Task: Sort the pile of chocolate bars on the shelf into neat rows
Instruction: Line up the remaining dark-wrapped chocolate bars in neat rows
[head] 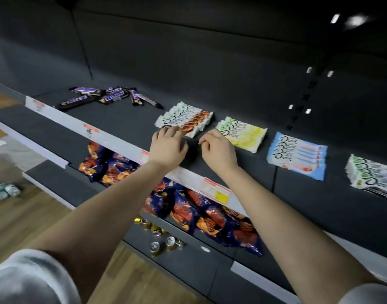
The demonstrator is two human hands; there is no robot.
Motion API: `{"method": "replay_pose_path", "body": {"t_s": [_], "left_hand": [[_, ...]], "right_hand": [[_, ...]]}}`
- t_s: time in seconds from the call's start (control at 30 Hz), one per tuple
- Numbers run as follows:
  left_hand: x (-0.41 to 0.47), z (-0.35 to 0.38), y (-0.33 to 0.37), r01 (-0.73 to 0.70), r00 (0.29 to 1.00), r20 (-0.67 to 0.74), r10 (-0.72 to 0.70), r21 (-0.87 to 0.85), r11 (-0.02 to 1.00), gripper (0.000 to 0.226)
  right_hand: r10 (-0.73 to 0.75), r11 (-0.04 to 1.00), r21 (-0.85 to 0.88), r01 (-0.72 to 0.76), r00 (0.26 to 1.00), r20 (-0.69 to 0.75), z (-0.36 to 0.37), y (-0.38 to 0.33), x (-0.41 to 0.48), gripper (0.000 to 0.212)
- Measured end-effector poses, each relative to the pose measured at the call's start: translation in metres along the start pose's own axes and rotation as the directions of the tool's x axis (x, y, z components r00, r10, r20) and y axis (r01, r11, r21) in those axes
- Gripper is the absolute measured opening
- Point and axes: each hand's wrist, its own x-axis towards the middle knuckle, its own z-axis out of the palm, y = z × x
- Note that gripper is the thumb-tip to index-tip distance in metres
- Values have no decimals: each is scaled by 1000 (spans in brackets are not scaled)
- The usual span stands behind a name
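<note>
Two hands held apart at the shelf front: left hand with fingertips resting on the orange-wrapped row, right hand loosely curled, seemingly empty, beside the yellow row, while the jumbled Snickers pile lies far-left, nearest the left hand, bars mostly crosswise.

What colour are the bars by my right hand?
The bars are white and pale yellow; head view.

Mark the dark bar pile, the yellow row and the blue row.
Dark bar pile [113, 98], head view, a middle bar's wrapper.
Yellow row [243, 133], head view, middle of the wrappers.
Blue row [297, 155], head view, middle of the wrappers.
</note>
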Motion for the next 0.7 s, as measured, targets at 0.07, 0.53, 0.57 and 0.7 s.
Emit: {"method": "replay_pose_path", "body": {"t_s": [0.07, 0.53, 0.57, 0.7], "left_hand": [[-3, -2, -27, -17, 1000, 15, 17, -6, 1000, 36], [-3, -13, -144, 156, 987, 53, -152, -76, 985, 39], [1, -13, -149, 166, 985, 51, -163, -77, 983, 39], [17, -14, -164, 175, 984, 32, -174, -56, 983, 39]], "right_hand": [[1, 1000, 7, -1, 1000, -16, 15, -18, 10, 24], [-76, 997, 7, 75, 992, 97, 81, -75, 58, 24], [-85, 996, 0, 86, 991, 105, 85, -76, 62, 24], [-132, 991, -2, 133, 981, 141, 105, -83, 83, 22]]}}
